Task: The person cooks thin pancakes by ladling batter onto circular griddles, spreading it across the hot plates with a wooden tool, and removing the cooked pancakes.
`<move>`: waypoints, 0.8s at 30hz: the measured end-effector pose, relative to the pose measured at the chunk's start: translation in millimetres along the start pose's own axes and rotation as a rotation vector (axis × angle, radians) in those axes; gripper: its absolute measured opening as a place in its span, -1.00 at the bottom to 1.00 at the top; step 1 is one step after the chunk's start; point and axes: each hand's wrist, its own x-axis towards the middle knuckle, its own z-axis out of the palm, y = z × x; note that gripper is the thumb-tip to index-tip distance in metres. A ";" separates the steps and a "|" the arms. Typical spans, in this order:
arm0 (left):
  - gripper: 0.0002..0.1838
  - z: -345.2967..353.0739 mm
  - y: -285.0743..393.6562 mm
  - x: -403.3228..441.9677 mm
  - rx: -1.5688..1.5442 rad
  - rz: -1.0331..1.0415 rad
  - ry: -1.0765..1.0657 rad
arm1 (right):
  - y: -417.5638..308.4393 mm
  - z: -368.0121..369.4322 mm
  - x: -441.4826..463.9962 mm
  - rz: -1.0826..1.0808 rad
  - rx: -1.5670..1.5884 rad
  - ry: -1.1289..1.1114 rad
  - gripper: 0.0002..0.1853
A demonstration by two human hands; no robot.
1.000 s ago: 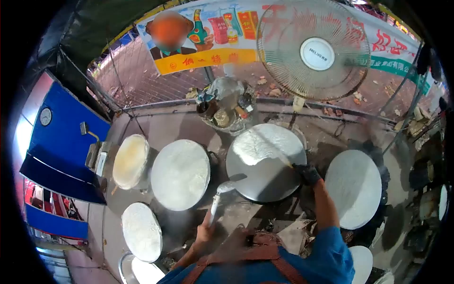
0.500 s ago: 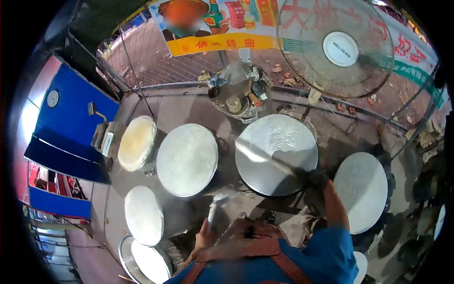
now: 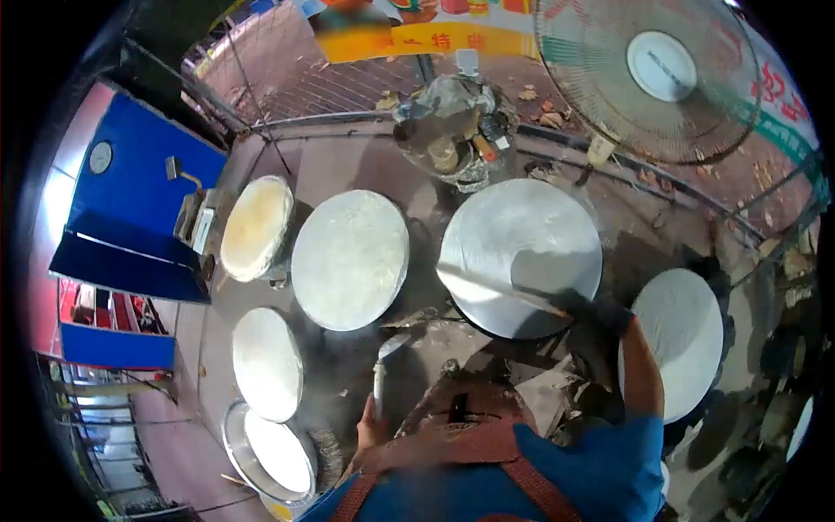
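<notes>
My right hand (image 3: 609,317), in a dark glove, is closed round the handle of a long flat batter spreader (image 3: 497,287). The spreader lies across the round griddle (image 3: 565,235), where a thin pale layer of batter is spread, with a greyer patch near the middle. My left hand (image 3: 371,428) grips the white handle of a scraper (image 3: 379,383). Its blade points up and away from me, apart from any griddle. Left of the main griddle is another round griddle (image 3: 350,261) covered with a pale sheet. At my right sits a further pale-covered griddle (image 3: 674,344).
A browned round pancake (image 3: 257,228) sits at the far left, above another pale round (image 3: 267,365). A metal basin (image 3: 235,439) holds white batter. Behind the griddles stand a cluttered bucket (image 3: 452,130) and a fan (image 3: 644,74). Blue panels (image 3: 143,174) are at left.
The view has tipped, so most of the scene sits higher in the picture. The spreader has turned on the griddle and the batter's streaks have smoothed. My left hand still holds the scraper.
</notes>
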 end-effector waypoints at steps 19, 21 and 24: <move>-0.37 -53.6 -159.2 63.4 -0.121 0.597 -0.083 | 10.5 17.3 -290.8 0.286 0.131 0.530 -0.67; -0.38 -76.3 -154.8 63.4 0.086 0.483 -0.111 | -30.9 92.9 -351.2 0.332 0.174 0.468 -0.67; -0.34 -111.8 -151.3 50.2 -0.514 0.380 -0.415 | -109.1 206.2 -350.2 0.292 0.197 0.361 -0.68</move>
